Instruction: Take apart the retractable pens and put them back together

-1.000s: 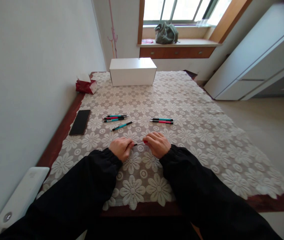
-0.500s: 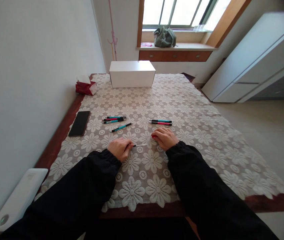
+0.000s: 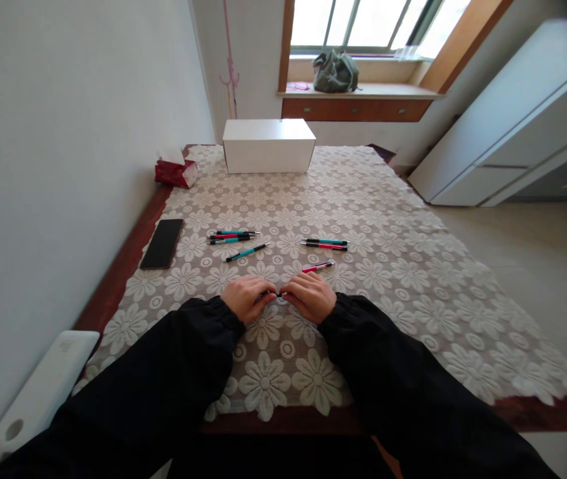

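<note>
My left hand (image 3: pixel 246 297) is closed in a pinch on the black front part of a pen (image 3: pixel 278 295), low over the tablecloth. From the right, my right hand (image 3: pixel 310 296) meets it, its thumb and fingers closed round the thin refill at that part's other end. The fingers cover most of both pieces. Just beyond the right hand's knuckles lies a red pen barrel (image 3: pixel 319 267), apart from the pinch. A single teal pen (image 3: pixel 246 252) rests at an angle past my left hand.
Several teal and red pens (image 3: pixel 233 237) lie grouped at left; a pair of pens (image 3: pixel 324 244) lies at right. A phone (image 3: pixel 162 243), a red tissue pack (image 3: pixel 176 173) and a white box (image 3: pixel 269 148) stand farther out. A white power strip-like device (image 3: pixel 46 386) is at the near left.
My right hand has let go of the red pen barrel, leaving it on the cloth, and moved left and nearer to grip the refill. My left hand has barely moved.
</note>
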Demonstrator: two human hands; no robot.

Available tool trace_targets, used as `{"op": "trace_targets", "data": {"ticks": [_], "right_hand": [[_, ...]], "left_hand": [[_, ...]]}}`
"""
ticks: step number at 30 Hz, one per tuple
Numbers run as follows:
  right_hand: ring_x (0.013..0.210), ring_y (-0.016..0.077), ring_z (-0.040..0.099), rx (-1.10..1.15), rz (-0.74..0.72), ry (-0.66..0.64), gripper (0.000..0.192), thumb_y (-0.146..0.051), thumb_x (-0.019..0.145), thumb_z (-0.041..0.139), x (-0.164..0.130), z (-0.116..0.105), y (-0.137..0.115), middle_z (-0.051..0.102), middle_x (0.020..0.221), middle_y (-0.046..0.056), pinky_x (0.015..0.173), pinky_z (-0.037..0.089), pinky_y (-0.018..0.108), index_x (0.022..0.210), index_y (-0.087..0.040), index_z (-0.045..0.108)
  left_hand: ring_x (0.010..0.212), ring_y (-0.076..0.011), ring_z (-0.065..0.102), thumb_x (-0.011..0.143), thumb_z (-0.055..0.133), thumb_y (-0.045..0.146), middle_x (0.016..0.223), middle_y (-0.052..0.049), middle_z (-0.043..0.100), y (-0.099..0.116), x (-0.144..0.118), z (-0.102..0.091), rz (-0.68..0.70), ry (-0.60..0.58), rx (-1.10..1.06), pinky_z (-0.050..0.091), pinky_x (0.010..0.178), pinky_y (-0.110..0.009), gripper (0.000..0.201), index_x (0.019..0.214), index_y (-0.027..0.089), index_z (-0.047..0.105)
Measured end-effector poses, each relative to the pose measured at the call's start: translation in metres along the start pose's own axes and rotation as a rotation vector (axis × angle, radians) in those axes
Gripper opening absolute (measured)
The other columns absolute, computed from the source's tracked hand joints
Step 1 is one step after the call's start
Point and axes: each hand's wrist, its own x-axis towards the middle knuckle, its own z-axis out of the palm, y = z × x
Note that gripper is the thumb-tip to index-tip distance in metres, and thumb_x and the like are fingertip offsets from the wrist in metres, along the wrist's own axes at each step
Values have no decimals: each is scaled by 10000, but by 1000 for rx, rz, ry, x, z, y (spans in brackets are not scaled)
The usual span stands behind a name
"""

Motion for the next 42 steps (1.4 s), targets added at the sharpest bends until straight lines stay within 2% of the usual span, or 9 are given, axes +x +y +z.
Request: {"op": "trace_targets", "data": {"ticks": [4,14,16,20,24,31,38,42], "right_hand": [[838,191,565,14,35,-8,196,-241,1004,452,-1,3,4,666,857,47,788,375,329,953,-211,639],[852,201,559,6,103,-22,161,-135,927,466,-4,4,12,649,895,64,791,402,322,939,-201,612],[875,204,564,2,94,-29,215,-107,900,474,-5,4,13,653,920,66,804,410,321,1014,-201,629],[902,203,576,-20,40,-65,469,-36,813,479,-7,3,16,655,979,58,820,425,320,1205,-242,634],[886,181,594,-4,35,-73,559,-6,754,473,-8,3,16,645,996,45,818,447,292,1213,-267,656],[763,139,590,-34,125,-43,546,14,748,466,-9,5,17,635,1015,25,662,432,240,1157,-280,675],[753,137,586,-53,115,-59,465,-13,791,482,-9,0,17,637,1024,33,665,436,238,1131,-266,672],[759,126,592,-29,98,-70,483,-9,792,484,-8,-2,11,636,1031,29,658,437,225,1152,-274,668]], "left_hand": [[919,-199,657,970,511,359,983,-32,747,-2,0,0,6,16,-13,502,842,-349,217,1002,238,689],[962,-208,624,916,580,232,1008,-32,720,0,1,-3,-77,73,3,491,877,-369,123,980,234,685],[979,-216,619,908,581,222,1018,-35,718,0,1,-2,-84,74,7,485,887,-380,129,983,234,685],[1003,-224,618,885,581,198,1029,-36,715,-3,1,-1,-90,77,17,480,882,-386,153,989,245,684],[1023,-227,617,888,570,193,1040,-35,712,-4,1,-1,-89,89,15,478,896,-389,163,995,248,680],[1020,-221,617,866,583,172,1039,-36,703,-3,1,-3,-113,92,12,482,926,-392,166,979,250,678],[1043,-259,593,866,590,197,1046,-63,703,-11,2,-6,-247,156,71,466,944,-450,119,959,222,662],[1115,-244,576,910,570,254,1121,-70,697,-9,2,-5,-123,213,25,456,1001,-431,141,992,225,681]]}}
